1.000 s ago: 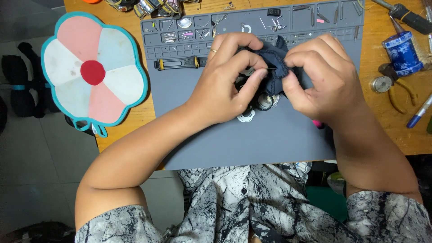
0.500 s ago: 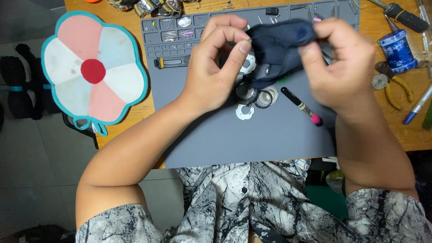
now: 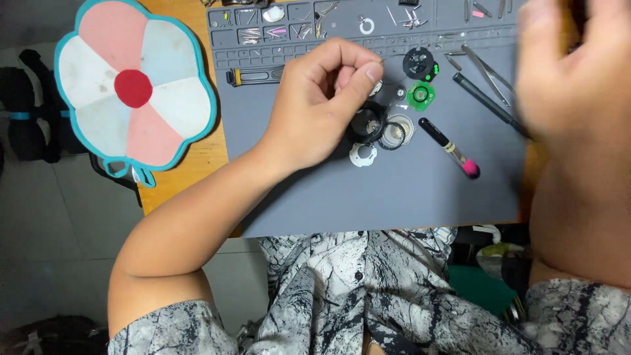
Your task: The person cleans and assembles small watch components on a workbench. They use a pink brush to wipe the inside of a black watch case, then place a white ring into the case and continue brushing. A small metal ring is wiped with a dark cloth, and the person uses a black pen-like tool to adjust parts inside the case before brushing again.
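My left hand (image 3: 322, 108) rests on a grey work mat (image 3: 394, 190), thumb and forefinger pinched together; whatever may be between them is too small to make out. Just under its fingers lie a black ring (image 3: 366, 123), a clear ring (image 3: 396, 131) and a white toothed disc (image 3: 363, 154). A green round part (image 3: 420, 95) and a black round part (image 3: 419, 62) sit a little farther back. My right hand (image 3: 572, 72) is raised at the right edge and blurred by motion; a dark strip shows at its top, but its grip is unclear.
A black pen with a pink tip (image 3: 450, 146), a black probe (image 3: 490, 98) and tweezers (image 3: 483, 69) lie right of the parts. Small compartments with screws line the mat's back edge (image 3: 315, 23). A flower-shaped pink, white and red pad (image 3: 131, 89) lies on the wooden table (image 3: 197, 158).
Both hands were working a dark blue cloth over the parts. My right hand has swung up and right with it, out past the mat, and the left hand has let go and pinched shut.
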